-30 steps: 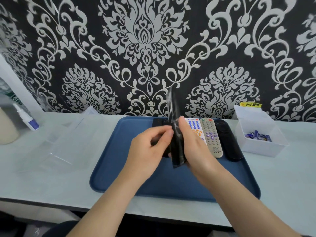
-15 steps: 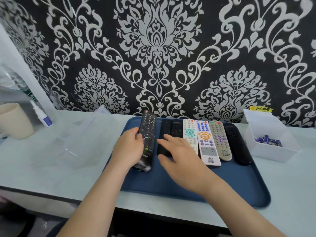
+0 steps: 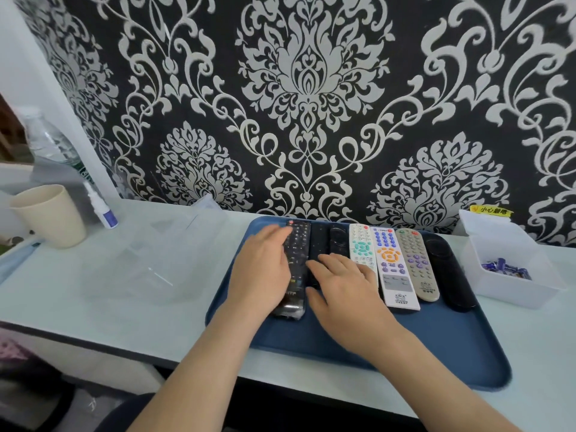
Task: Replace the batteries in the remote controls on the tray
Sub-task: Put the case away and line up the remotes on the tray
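Note:
A blue tray (image 3: 436,344) holds a row of several remote controls. At the row's left end lies a black remote (image 3: 300,244) in a clear wrapper, flat and face up. My left hand (image 3: 265,272) lies along its left side with straight fingers resting on it. My right hand (image 3: 343,288) rests with spread fingers on two dark remotes (image 3: 327,241) beside it. Further right lie a white remote with teal buttons (image 3: 361,247), a white one with orange buttons (image 3: 393,269), a grey one (image 3: 416,263) and a black one (image 3: 448,272).
A white open box (image 3: 511,291) right of the tray holds blue batteries (image 3: 505,267). A clear plastic box (image 3: 156,257) lies left of the tray. A beige cup (image 3: 50,216), a small white bottle (image 3: 103,210) and a water bottle (image 3: 53,145) stand far left.
The black remote, held upright in both hands a second ago, has come down flat onto the tray's left end. My left hand's fingers have straightened on it; my right hand rests on the neighbouring remotes.

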`<action>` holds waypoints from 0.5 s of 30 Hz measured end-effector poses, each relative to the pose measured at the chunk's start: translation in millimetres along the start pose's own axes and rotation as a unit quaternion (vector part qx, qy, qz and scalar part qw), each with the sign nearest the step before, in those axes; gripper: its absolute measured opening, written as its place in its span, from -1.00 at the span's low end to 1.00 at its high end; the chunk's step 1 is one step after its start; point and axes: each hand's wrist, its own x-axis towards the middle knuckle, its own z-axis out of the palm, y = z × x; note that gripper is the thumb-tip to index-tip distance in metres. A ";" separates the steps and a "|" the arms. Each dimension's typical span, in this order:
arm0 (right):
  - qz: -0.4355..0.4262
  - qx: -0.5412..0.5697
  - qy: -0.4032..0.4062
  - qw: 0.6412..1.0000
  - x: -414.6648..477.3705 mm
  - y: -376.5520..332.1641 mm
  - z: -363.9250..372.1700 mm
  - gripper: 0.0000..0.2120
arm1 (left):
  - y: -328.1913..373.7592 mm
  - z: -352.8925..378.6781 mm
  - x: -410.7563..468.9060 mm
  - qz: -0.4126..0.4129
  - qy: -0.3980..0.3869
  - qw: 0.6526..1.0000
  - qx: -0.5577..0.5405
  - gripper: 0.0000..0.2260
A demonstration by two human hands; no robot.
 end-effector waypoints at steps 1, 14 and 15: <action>-0.006 0.010 0.010 1.000 3.0 -4.6 -1.8 -0.59 | -0.4 -11.7 1.2 0.026 0.060 0.998 -0.008 -0.68; -0.104 0.203 -0.058 0.972 80.4 -129.4 2.8 -0.54 | -145.1 -119.7 -16.1 -0.402 0.096 0.910 0.033 -0.64; -0.093 0.205 -0.061 0.972 83.9 -131.4 7.4 -0.55 | -152.1 -119.4 -18.6 -0.430 0.055 0.901 0.027 -0.61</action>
